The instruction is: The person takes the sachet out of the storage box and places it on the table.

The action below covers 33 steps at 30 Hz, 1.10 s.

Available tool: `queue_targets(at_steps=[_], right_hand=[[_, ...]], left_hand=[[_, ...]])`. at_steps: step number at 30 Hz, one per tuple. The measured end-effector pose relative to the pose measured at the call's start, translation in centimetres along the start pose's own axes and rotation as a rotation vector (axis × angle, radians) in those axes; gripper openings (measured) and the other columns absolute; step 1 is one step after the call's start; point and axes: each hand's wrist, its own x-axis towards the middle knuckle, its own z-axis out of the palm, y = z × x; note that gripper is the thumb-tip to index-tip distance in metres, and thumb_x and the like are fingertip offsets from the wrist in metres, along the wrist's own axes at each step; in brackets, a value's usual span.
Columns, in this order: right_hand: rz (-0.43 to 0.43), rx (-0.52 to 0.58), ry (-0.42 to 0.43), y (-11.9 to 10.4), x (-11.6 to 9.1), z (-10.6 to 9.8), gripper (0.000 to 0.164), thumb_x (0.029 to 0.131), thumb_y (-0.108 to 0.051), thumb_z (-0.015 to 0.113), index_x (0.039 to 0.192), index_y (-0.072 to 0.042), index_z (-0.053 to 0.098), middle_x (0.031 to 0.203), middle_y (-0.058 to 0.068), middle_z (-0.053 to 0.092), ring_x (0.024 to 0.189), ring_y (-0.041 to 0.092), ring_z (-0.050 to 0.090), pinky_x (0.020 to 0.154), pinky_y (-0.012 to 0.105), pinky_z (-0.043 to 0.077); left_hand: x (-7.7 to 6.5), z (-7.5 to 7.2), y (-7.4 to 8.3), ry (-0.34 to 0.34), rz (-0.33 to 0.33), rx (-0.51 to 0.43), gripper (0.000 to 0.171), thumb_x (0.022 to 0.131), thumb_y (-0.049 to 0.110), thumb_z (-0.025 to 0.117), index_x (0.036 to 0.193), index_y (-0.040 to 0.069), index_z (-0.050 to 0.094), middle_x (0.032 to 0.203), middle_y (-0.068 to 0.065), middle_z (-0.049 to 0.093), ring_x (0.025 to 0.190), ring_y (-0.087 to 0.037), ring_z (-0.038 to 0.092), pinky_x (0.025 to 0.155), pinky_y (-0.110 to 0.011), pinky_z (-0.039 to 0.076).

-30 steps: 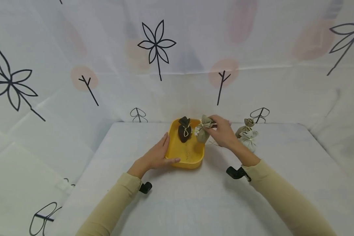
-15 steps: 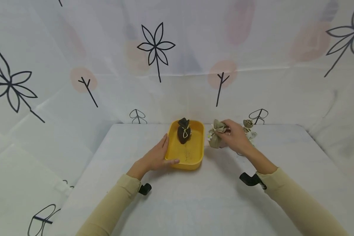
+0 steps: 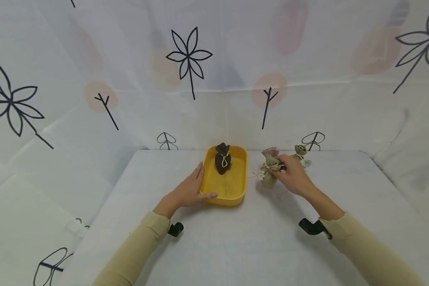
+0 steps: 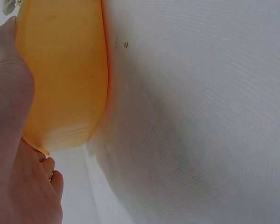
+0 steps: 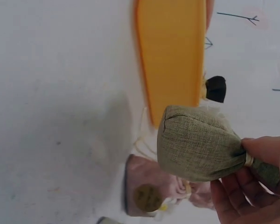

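Note:
My left hand (image 3: 187, 190) holds the yellow plastic tub (image 3: 226, 201) at its near left side, thumb at the near rim and fingers along the left wall. In the tub, towards the back, stands a dark brown drawstring pouch (image 3: 222, 162). My right hand (image 3: 296, 175) pinches a stuffed olive-green fabric pouch (image 5: 196, 144) by its tied neck, right of the tub and raised above the table. A white flower (image 3: 261, 175) decorates the green pouch. Beyond it is a pink pouch (image 5: 151, 179) with a round brown tag, partly hidden in the head view.
A tan pouch (image 3: 300, 149) and a pale pouch (image 3: 306, 163) stand farther right, partly behind my right hand. The white table (image 3: 214, 246) meets a patterned cloth backdrop (image 3: 221, 115) at its far edge. A pale cord (image 3: 252, 174) lies beside the tub.
My right hand has carried the green pouch out from over the tub, to the right and a little nearer. The left hand, tub and brown pouch have stayed in place.

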Motion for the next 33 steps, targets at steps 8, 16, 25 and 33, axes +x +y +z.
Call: queue_targets(at_steps=[8, 16, 25, 33], right_hand=[[-0.009, 0.005, 0.006, 1.0, -1.0, 0.6, 0.038, 0.094, 0.001, 0.070, 0.128, 0.014, 0.058, 0.116, 0.028, 0.064, 0.109, 0.043, 0.062, 0.093, 0.058, 0.053], [-0.046, -0.058, 0.025, 2.3, -1.5, 1.2, 0.030, 0.090, 0.002, 0.073, 0.117, 0.011, 0.064, 0.109, 0.024, 0.067, 0.103, 0.039, 0.061, 0.087, 0.055, 0.053], [-0.059, -0.069, 0.025, 2.7, -1.9, 1.4, 0.028, 0.089, 0.003, 0.073, 0.114, 0.011, 0.064, 0.102, 0.021, 0.066, 0.096, 0.036, 0.061, 0.080, 0.050, 0.053], [-0.042, -0.068, 0.015, 3.3, -2.2, 1.5, 0.032, 0.089, 0.004, 0.073, 0.118, 0.012, 0.062, 0.104, 0.022, 0.066, 0.097, 0.036, 0.063, 0.081, 0.052, 0.054]], left_hand=[[0.1, 0.0, 0.0, -0.001, -0.001, 0.002, 0.120, 0.089, 0.074, 0.059, 0.163, 0.001, -0.002, 0.172, -0.014, -0.007, 0.158, -0.029, 0.010, 0.126, -0.041, 0.018], [0.2, 0.2, -0.2, -0.004, -0.003, 0.009, 0.121, 0.088, 0.078, 0.055, 0.163, 0.002, -0.003, 0.172, -0.013, -0.007, 0.158, -0.028, 0.010, 0.126, -0.039, 0.017], [0.2, 0.1, -0.2, -0.011, -0.004, 0.010, 0.123, 0.088, 0.080, 0.054, 0.163, 0.002, -0.003, 0.172, -0.013, -0.008, 0.158, -0.028, 0.009, 0.126, -0.039, 0.017], [0.2, 0.1, -0.2, -0.018, -0.011, -0.009, 0.122, 0.088, 0.078, 0.056, 0.163, 0.003, -0.004, 0.172, -0.012, -0.009, 0.158, -0.026, 0.008, 0.126, -0.039, 0.016]])
